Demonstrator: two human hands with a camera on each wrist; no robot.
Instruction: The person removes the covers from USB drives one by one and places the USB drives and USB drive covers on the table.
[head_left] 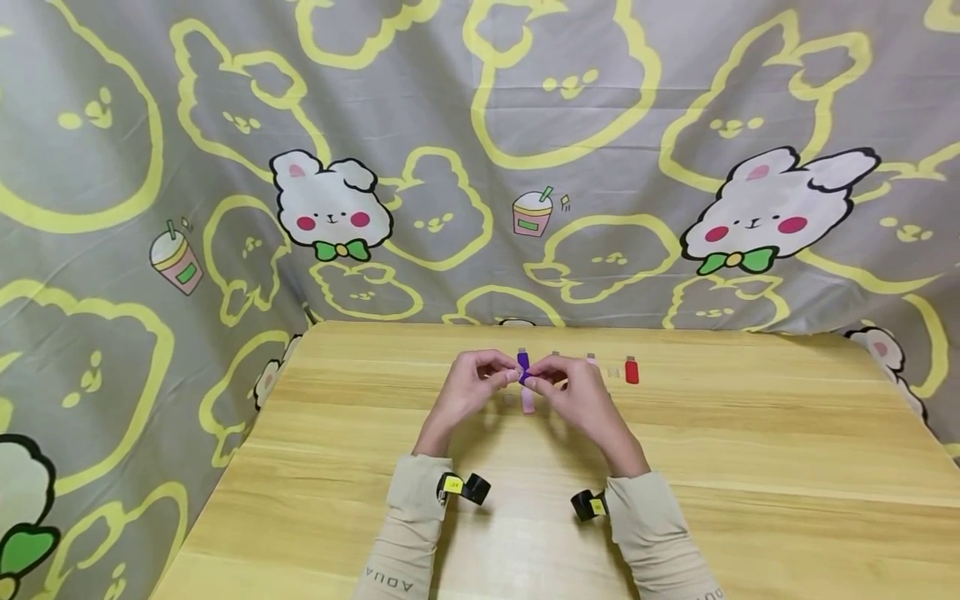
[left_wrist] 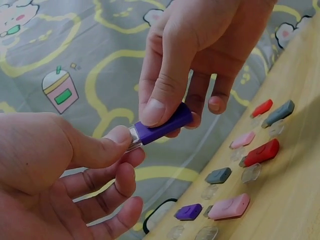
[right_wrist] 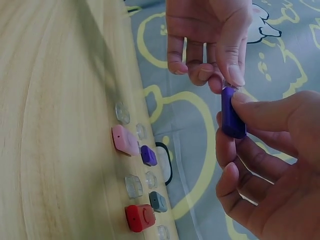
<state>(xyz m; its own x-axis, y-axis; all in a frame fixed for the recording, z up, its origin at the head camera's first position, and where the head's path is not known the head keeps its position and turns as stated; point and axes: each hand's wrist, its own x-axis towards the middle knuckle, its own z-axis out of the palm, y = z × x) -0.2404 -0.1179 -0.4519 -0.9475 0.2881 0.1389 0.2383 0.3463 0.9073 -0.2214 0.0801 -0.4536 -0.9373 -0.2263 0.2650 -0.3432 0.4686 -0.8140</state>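
Note:
A purple USB flash drive (left_wrist: 165,125) is held above the table between both hands. My right hand (head_left: 576,385) grips its purple body between thumb and fingers. At the drive's connector end, my left hand (head_left: 476,383) pinches a clear cap (left_wrist: 134,139) with thumb and index finger. The cap sits around the metal connector; how far on it is cannot be made out. In the left wrist view, the left hand's other fingers are loosely bent. Below the hands lie a smaller purple flash drive (left_wrist: 188,212) and a pink flash drive (left_wrist: 229,206).
More flash drives lie in rows on the wooden table (head_left: 360,417), among them a red one (head_left: 632,370), a grey one (left_wrist: 218,175) and a small pink one (left_wrist: 242,140). Clear caps (right_wrist: 134,186) lie beside them. A patterned curtain (head_left: 450,108) hangs behind the table.

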